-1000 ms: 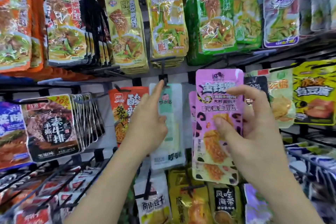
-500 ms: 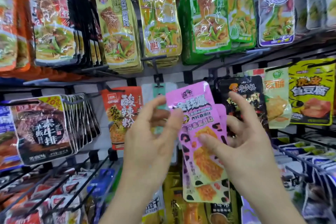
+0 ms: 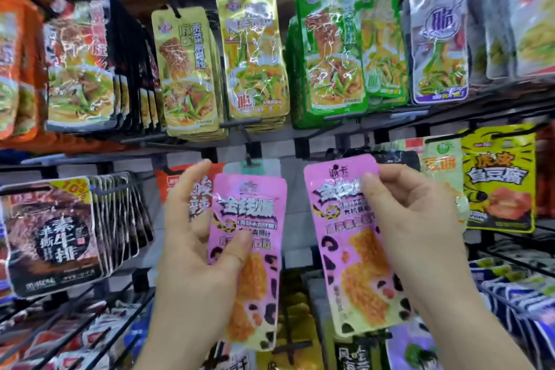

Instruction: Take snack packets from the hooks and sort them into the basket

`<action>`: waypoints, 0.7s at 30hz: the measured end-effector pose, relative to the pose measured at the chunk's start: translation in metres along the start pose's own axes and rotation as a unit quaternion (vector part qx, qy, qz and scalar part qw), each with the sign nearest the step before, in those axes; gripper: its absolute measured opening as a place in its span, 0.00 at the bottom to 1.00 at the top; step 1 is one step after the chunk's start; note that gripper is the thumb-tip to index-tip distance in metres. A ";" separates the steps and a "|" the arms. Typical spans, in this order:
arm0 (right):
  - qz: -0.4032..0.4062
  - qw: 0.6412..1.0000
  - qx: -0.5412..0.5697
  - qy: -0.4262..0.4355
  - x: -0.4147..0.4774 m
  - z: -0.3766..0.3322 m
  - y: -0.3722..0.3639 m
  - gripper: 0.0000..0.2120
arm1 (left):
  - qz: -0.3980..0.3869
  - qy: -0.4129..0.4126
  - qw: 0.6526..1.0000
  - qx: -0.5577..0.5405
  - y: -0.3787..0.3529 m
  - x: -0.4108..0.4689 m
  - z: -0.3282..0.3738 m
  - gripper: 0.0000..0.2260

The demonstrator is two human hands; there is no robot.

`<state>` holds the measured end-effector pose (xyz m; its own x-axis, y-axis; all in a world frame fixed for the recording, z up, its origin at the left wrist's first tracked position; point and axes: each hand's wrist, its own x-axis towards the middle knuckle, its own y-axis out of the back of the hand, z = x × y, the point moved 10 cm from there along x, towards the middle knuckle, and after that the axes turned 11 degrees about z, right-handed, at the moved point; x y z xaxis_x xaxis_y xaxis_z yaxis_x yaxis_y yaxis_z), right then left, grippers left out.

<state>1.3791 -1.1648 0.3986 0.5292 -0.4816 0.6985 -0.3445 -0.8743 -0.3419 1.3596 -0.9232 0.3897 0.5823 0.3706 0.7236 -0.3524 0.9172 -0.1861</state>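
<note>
- Since half a second ago the two pink packets, then overlapped between the hands, have come apart: one now sits in each hand, with a gap between them.
- Left hand (image 3: 195, 249) pinches the left packet (image 3: 252, 219). The thumb presses on its front at mid-height, the other fingers are behind it, and the forefinger reaches up past its top left corner.
- Left packet stands almost upright in front of the middle row of the rack, held clear of the hooks. A second pink edge shows along its top right side; whether that is another packet behind it cannot be told.
- Right hand (image 3: 420, 234) pinches the right packet (image 3: 351, 249) near the top, thumb on the front over the printed title and fingers behind.
- Right packet is tilted, its top leaning toward the left packet and its bottom swung out to the right. It is also held clear of the hooks.
- Behind the gap, a mint packet (image 3: 267, 165) hangs on a hook (image 3: 248, 156).
- An orange packet (image 3: 172, 182) hangs behind the left hand's fingers and is partly hidden by them.
- A thick stack of black packets (image 3: 51, 234) hangs well to the left, and a yellow-and-black packet (image 3: 498, 183) hangs to the right of the right hand.
- On the row above hang yellow packets (image 3: 186, 69), green packets (image 3: 330, 48) and a silver packet (image 3: 438, 45) with purple trim.
</note>
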 end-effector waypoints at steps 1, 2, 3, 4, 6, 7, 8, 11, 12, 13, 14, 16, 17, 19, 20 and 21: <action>0.003 1.000 0.000 0.009 0.005 -0.002 -0.003 0.07 | -0.031 -0.022 0.999 0.015 -0.006 -0.001 0.003 0.37; 0.003 1.000 0.003 0.013 0.008 -0.004 -0.007 0.06 | -0.066 -0.041 0.996 0.032 -0.014 -0.003 0.005 0.36; 0.004 1.000 0.007 0.018 0.010 -0.005 -0.010 0.06 | -0.099 -0.051 0.993 0.043 -0.023 -0.007 0.007 0.32; 0.006 1.000 0.008 0.024 0.011 -0.007 -0.012 0.06 | -0.120 -0.049 0.990 0.057 -0.029 -0.008 0.006 0.27; 0.011 0.999 0.001 0.047 0.010 -0.013 -0.013 0.09 | -0.133 -0.039 0.988 0.070 -0.038 -0.010 0.004 0.19; 0.014 0.998 0.001 0.059 0.010 -0.016 -0.011 0.10 | -0.130 -0.036 0.988 0.071 -0.041 -0.009 0.006 0.13; 0.016 0.998 0.002 0.069 0.009 -0.018 -0.009 0.10 | -0.123 -0.035 0.989 0.069 -0.043 -0.008 0.008 0.09; 0.026 0.996 -0.011 0.090 0.009 -0.019 -0.006 0.09 | -0.109 -0.047 0.991 0.069 -0.048 -0.002 0.017 0.11; 0.030 0.995 -0.021 0.096 0.009 -0.020 -0.005 0.09 | -0.117 -0.045 0.989 0.078 -0.051 0.000 0.016 0.12; 0.033 0.994 -0.027 0.098 0.009 -0.019 -0.004 0.08 | -0.130 -0.035 0.987 0.085 -0.055 0.001 0.012 0.16; 0.033 0.995 -0.027 0.093 0.009 -0.019 -0.004 0.08 | -0.141 -0.022 0.986 0.089 -0.057 0.001 0.007 0.20; 0.023 0.997 -0.019 0.073 0.008 -0.017 -0.004 0.08 | -0.139 -0.010 0.985 0.098 -0.058 0.003 0.004 0.25; 0.017 0.997 -0.019 0.068 0.008 -0.017 -0.005 0.08 | -0.138 -0.015 0.985 0.104 -0.059 0.004 0.006 0.26; 0.010 0.997 -0.029 0.067 0.006 -0.018 -0.005 0.09 | -0.133 -0.030 0.983 0.119 -0.061 0.006 0.013 0.22; 0.012 0.997 -0.038 0.071 0.006 -0.019 -0.005 0.10 | -0.136 -0.043 0.982 0.121 -0.062 0.006 0.016 0.21; 0.014 0.996 -0.049 0.077 0.007 -0.020 -0.005 0.11 | -0.149 -0.057 0.979 0.129 -0.066 0.005 0.020 0.22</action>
<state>1.3688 -1.1625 0.4173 0.3967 -0.4836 0.7802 -0.4356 -0.8474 -0.3038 1.3716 -0.9844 0.4187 0.6076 0.0595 0.7920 -0.3606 0.9092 0.2084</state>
